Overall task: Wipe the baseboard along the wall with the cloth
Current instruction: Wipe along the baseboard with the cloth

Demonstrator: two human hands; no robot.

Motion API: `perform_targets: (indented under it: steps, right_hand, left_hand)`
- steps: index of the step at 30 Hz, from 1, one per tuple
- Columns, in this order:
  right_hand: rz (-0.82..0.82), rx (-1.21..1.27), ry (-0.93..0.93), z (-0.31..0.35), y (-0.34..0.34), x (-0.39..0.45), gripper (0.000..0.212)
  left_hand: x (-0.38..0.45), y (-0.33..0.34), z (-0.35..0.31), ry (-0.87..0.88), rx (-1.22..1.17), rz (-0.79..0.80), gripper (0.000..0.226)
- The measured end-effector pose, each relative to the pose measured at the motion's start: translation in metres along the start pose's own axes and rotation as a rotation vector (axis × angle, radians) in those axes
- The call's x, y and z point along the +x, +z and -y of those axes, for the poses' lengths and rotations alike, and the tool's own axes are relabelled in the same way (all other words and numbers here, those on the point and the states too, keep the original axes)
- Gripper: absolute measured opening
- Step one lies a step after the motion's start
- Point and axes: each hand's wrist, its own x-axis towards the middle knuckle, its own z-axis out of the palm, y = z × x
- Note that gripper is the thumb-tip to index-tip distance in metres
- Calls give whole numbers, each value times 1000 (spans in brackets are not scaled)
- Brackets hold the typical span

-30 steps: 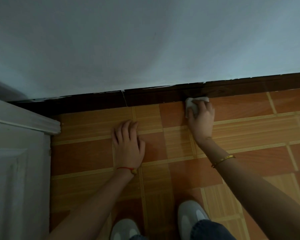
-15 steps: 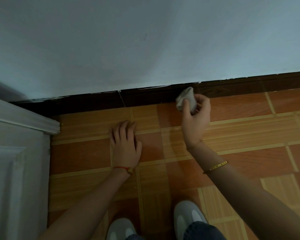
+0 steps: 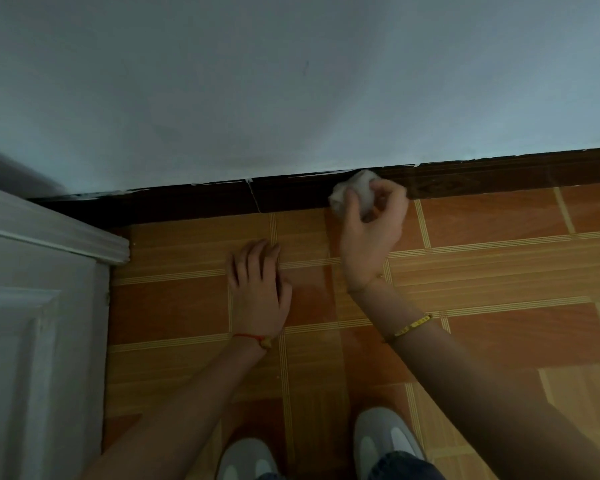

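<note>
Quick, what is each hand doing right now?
Left hand: open, flat on the floor, holding nothing.
Right hand: closed around the cloth, at the baseboard.

Dim, soft, wide-angle bowing, darker toward the bottom.

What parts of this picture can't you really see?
- Head view: the right hand covers much of the cloth, so whether it touches the baseboard is unclear.
- The frame's bottom edge cuts off the shoes.
- The door hides the baseboard's left end.
</note>
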Motion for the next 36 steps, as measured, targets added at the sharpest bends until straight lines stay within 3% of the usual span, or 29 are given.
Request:
perform_targets:
  steps: [2, 4, 11, 16, 22, 29, 33, 36]
  right_hand:
    - [-91, 35, 41, -2, -7, 9, 26]
    - [-81, 39, 34, 0, -5, 9, 27]
    - [291, 77, -95, 33, 43, -41, 30]
    - [238, 61, -74, 29, 40, -38, 27]
    - [-53, -4, 17, -3, 4, 1, 26]
    - [141, 41, -2, 16, 43, -36, 30]
    - [307, 55, -69, 33, 68, -65, 31]
    - [311, 57, -70, 34, 66, -63, 29]
  left_hand:
    - [0, 0, 0, -5, -7, 6, 46]
    - [0, -1, 0, -6, -6, 16, 46]
    - [1, -1, 2, 4, 7, 38, 53]
    - [0, 0, 3, 15, -7, 32, 50]
    - [1, -4, 0, -6, -29, 50, 48]
    - [1, -4, 1, 5, -7, 84, 51]
    - [-2, -12, -1, -30, 36, 231, 72]
    - [-8, -28, -5, -236, -221, 472, 136]
